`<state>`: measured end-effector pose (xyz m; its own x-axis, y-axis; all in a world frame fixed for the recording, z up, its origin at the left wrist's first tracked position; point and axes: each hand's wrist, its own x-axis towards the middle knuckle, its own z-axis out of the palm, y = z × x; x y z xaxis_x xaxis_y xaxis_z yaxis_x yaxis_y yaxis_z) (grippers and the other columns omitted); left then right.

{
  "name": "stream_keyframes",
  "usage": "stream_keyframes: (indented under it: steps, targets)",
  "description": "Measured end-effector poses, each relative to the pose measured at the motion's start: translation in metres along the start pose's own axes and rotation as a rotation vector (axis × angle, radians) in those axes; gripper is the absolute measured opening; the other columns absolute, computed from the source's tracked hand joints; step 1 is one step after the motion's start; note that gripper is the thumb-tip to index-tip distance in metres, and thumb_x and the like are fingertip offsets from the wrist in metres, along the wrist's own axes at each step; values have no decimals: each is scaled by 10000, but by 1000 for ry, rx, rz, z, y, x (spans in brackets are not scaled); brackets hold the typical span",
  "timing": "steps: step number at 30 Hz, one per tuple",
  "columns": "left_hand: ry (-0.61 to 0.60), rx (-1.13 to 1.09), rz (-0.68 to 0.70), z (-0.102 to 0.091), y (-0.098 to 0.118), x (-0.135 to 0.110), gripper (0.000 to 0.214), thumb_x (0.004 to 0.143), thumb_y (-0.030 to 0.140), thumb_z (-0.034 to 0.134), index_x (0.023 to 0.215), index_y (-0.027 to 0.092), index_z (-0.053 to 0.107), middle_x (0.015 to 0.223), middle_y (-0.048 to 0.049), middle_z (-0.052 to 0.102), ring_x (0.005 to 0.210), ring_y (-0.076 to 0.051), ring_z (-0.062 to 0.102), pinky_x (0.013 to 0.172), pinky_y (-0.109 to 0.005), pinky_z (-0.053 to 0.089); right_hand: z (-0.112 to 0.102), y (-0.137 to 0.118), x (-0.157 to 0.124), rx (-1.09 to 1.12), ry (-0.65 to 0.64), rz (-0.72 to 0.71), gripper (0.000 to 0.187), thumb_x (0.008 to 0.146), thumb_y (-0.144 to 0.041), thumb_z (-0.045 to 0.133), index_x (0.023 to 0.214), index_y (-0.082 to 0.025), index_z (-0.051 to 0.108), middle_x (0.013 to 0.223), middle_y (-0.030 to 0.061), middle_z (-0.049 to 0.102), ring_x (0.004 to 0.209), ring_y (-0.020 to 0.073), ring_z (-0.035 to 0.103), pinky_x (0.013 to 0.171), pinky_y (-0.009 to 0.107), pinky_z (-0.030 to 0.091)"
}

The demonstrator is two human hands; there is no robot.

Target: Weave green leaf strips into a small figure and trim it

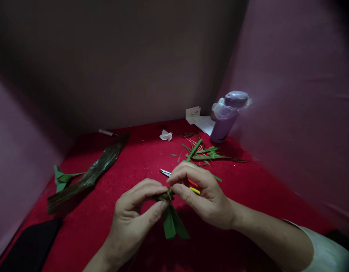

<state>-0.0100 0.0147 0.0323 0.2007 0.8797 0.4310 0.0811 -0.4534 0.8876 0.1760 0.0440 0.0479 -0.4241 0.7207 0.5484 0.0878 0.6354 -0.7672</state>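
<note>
In the head view my left hand [137, 207] pinches a small folded leaf piece [169, 223] between thumb and fingers. Its top is a brown, bunched knot, and two flat green tails hang below. My right hand [204, 192] is closed at the right side of that knot, thumb and index fingertips meeting there; the exact grip is partly hidden. Behind the right fingers lie scissors [195, 190] with red and yellow handles, their blades pointing left.
A long brown dried leaf [92, 173] and a folded green leaf piece [61, 178] lie left. Leaf scraps and thin sticks [201, 149] are scattered right, near a purple bottle [224, 126] and white papers [204, 124]. Also there: crumpled tissue [166, 135], a pen [107, 132], a black object [31, 241].
</note>
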Motion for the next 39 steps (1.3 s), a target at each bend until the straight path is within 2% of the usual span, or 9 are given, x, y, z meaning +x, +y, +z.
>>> stream_keyframes:
  steps: [8,13,20,25,28,30,33,36,39]
  targets:
    - [-54,-65,-41,-2,0,2,296,787,59,635,969,279,712,891,-35,674,819,-159,639,693,-255,532,1,0,3,151,-63,101,104,880,-185,519,787,-161,557,744,12,540,668,121,495,625,268,442]
    - [-90,-73,-49,-3,1,2,278,809,67,613,961,279,709,889,-39,666,833,-162,634,696,-258,523,3,0,2,224,-55,131,133,896,-235,502,790,-161,533,721,-1,501,644,111,461,606,259,421]
    - [-46,-55,-70,-1,0,0,243,797,84,634,964,252,687,905,-41,666,841,-168,636,723,-266,529,5,2,1,254,-55,186,156,902,-265,514,806,-150,558,724,1,516,647,109,461,604,253,414]
    - [-20,39,-93,-1,-1,-2,198,807,125,638,966,243,650,897,-31,668,813,-162,633,729,-272,526,4,3,1,247,-63,185,124,881,-248,545,813,-152,583,717,0,540,630,105,461,589,247,406]
    - [22,177,-2,-1,-1,-3,259,814,124,626,1038,254,613,990,-49,637,922,-190,605,795,-320,508,4,4,1,283,-30,195,136,879,-248,564,776,-159,569,704,-6,544,634,104,478,597,243,422]
    - [110,341,152,-1,0,-3,314,780,118,662,1055,255,595,1064,-62,600,1021,-225,558,884,-394,465,5,3,1,310,-1,203,136,884,-241,562,774,-161,569,711,-4,563,643,103,504,608,240,443]
    - [183,584,372,-1,2,-2,315,703,105,728,955,247,602,988,-47,593,1001,-244,524,903,-450,423,7,2,2,311,17,209,146,886,-244,564,766,-161,576,706,-5,573,644,104,516,613,239,456]
    - [172,709,448,0,6,-1,286,715,68,698,926,236,601,890,-35,605,918,-226,525,856,-432,428,9,1,2,323,10,211,142,884,-241,568,768,-159,579,705,-5,578,646,104,523,613,239,459]
    - [158,727,459,0,9,-1,275,738,36,649,928,228,600,850,-33,618,883,-218,530,830,-415,431,11,0,2,360,5,206,131,890,-215,556,773,-158,571,715,-5,578,657,101,537,623,234,469]
